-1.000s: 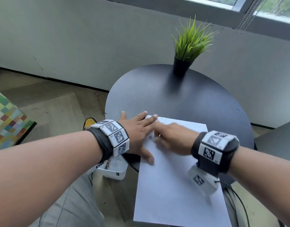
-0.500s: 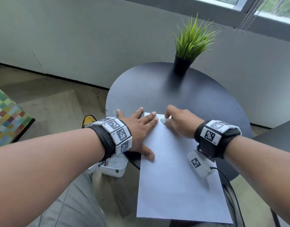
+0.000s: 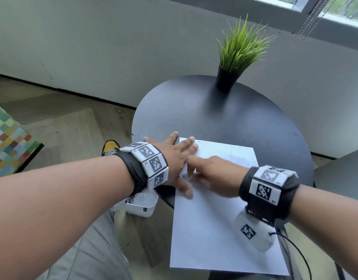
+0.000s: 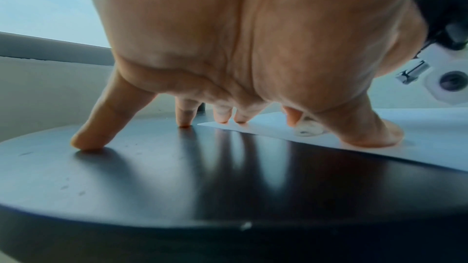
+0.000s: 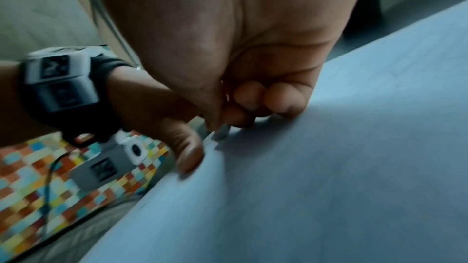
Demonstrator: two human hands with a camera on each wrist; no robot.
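Observation:
A white sheet of paper [image 3: 210,229] lies on the round black table [image 3: 214,118], its near end hanging over the table's edge. My left hand [image 3: 174,158] lies flat with spread, straight fingers. The thumb [image 4: 375,137] and two fingertips press on the sheet's left edge, and the other fingers rest on the table [image 4: 177,177]. My right hand [image 3: 210,174] is on the paper [image 5: 329,167] just right of the left thumb. Its fingers are curled, and its thumb and fingers pinch a small whitish object [image 5: 221,131] against the sheet. That object [image 4: 307,127] looks translucent and blurred.
A green grass plant [image 3: 240,49] in a black pot [image 3: 226,79] stands at the table's far side. A colourful checkered cushion [image 3: 8,142] is on the left, a yellow shoe [image 3: 110,147] on the wooden floor, and a grey surface [image 3: 343,170] at the right.
My right hand slid to the paper's far edge, then came back toward me beside the left thumb, still pinching the small object. The left hand stayed flat on the paper's edge.

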